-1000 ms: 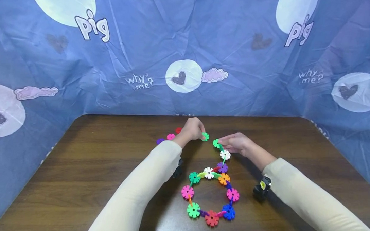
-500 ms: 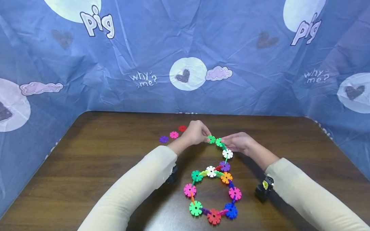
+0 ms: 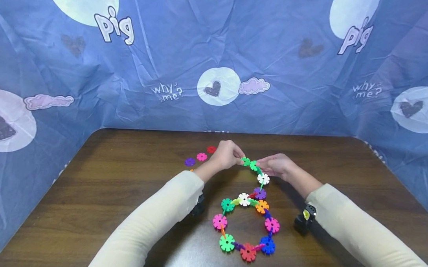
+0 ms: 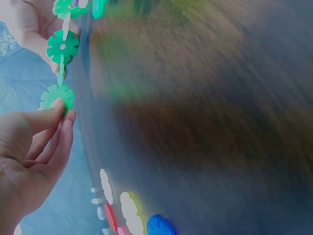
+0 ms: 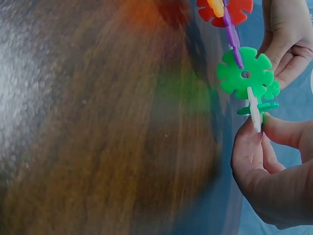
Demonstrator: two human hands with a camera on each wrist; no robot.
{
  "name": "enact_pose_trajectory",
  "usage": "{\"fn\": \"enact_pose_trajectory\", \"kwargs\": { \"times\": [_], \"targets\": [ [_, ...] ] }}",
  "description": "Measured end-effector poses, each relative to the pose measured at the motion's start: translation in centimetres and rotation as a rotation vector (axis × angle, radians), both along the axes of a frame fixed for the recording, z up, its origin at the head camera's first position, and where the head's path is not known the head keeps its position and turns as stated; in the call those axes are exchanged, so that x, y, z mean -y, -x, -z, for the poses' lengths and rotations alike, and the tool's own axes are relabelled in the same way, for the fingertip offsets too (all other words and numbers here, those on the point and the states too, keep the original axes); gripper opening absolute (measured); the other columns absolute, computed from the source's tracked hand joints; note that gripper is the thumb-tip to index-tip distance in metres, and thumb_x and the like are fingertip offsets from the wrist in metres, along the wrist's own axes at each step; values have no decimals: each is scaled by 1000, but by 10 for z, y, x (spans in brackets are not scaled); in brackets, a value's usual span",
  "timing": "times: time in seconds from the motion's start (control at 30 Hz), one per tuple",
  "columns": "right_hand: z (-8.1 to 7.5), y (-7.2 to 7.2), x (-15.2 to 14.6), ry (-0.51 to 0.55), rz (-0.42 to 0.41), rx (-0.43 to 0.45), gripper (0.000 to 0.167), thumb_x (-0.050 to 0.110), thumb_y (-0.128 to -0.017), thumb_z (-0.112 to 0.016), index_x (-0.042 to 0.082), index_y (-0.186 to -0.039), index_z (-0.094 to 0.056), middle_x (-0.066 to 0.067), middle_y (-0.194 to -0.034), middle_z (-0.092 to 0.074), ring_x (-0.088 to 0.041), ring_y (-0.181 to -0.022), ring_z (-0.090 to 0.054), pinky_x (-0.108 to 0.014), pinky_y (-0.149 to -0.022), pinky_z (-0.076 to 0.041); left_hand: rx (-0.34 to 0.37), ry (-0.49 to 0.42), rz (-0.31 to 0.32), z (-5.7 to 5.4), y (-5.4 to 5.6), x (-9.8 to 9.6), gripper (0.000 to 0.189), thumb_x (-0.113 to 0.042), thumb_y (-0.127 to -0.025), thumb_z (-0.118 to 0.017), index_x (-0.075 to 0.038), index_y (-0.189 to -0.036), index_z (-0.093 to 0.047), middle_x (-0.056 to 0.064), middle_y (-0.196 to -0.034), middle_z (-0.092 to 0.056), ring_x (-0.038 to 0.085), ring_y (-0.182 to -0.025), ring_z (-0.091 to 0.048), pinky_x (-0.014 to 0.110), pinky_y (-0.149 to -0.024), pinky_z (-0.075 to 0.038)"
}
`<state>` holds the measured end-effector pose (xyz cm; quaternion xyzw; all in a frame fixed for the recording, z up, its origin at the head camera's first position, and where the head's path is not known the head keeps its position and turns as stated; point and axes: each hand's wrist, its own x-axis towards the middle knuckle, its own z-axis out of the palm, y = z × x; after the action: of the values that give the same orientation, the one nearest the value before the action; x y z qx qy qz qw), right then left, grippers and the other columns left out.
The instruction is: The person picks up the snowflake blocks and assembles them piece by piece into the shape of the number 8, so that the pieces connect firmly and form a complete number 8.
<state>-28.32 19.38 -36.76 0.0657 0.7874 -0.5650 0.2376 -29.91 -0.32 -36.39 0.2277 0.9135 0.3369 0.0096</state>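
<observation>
In the head view my left hand (image 3: 227, 154) pinches a bright green notched snowflake disc (image 3: 245, 161) between thumb and fingers. My right hand (image 3: 277, 164) pinches another green disc (image 3: 253, 165) at the upper end of a linked chain. The two discs meet edge to edge; how deep their slots engage cannot be told. Below the right hand, the chain runs through a white disc (image 3: 263, 179) and a purple disc (image 3: 259, 193) to a closed ring of colourful discs. In the left wrist view, thumb and fingertips hold the green disc (image 4: 56, 95) by its lower edge.
Loose red (image 3: 211, 149), pink (image 3: 201, 156) and purple (image 3: 190, 161) discs lie left of my left hand. My left sleeve partly covers an orange piece. The brown table (image 3: 109, 192) ends at a blue printed cloth (image 3: 174, 61) behind.
My left hand has moved right with its green disc, closing the gap to the chain's green end disc. Over the last half second the hands stay nearly still. The head view shifted slightly.
</observation>
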Motion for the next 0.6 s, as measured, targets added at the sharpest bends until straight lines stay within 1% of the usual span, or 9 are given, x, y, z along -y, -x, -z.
{"fn": "enact_pose_trajectory", "kwargs": {
  "times": [0.17,0.23,0.4,0.47,0.6],
  "targets": [
    [1,1,0,-1,-1,5,42,8,-94,-58,-12,-130,-50,14,-70,-65,1,-69,-61,-16,-70,-54,-13,9,26,1,-1,-2,9,-11,-78,-79,-6,-86,-78,6,-84,-77,15,-81,-73,13,-64,-52],
    [1,1,1,-2,12,8,41,7,-93,-58,-12,-129,-51,13,-70,-65,1,-68,-61,-16,-69,-54,-27,22,46,1,-1,-3,8,-10,-79,-78,-6,-86,-78,6,-85,-77,15,-81,-72,13,-63,-51],
    [1,1,4,-15,41,-5,41,7,-92,-61,-13,-127,-53,12,-67,-64,0,-65,-60,-16,-67,-54,-122,50,100,2,-2,-6,6,-8,-81,-76,-5,-86,-78,6,-85,-77,16,-80,-72,17,-65,-54],
    [1,2,5,-20,47,-3,42,7,-92,-61,-13,-128,-52,12,-65,-63,0,-64,-59,-16,-66,-53,-143,47,102,2,-2,-7,7,-8,-82,-75,-5,-87,-78,7,-87,-77,17,-81,-73,20,-69,-56],
    [-5,5,6,-21,39,-1,42,8,-93,-60,-12,-128,-52,12,-67,-63,-1,-66,-59,-17,-69,-52,-138,11,77,1,-3,-8,9,-8,-82,-74,-4,-90,-78,8,-88,-77,17,-84,-73,22,-73,-58]
  ]
}}
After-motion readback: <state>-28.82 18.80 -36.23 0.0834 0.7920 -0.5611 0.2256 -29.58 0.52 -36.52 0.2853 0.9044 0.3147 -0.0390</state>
